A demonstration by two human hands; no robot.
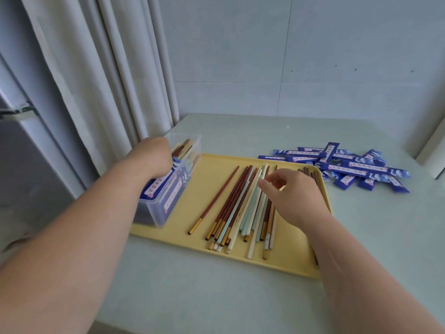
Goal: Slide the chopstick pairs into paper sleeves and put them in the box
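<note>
On the yellow plastic tray (168,235), the right hand (296,196), grip open, probably seeks matching coloured chopsticks (231,208); the left hand (154,157) at the clear plastic box (166,208) hides its grip.

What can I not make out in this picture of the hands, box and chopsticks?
Head view:
- Left hand: fingertips hide behind the hand itself, inside the box; any grip is unclear.
- Print on the paper sleeves: too small, blurred.
- Chopsticks under the right hand: covered by it.
- Tray, near right corner: behind the right forearm.
</note>
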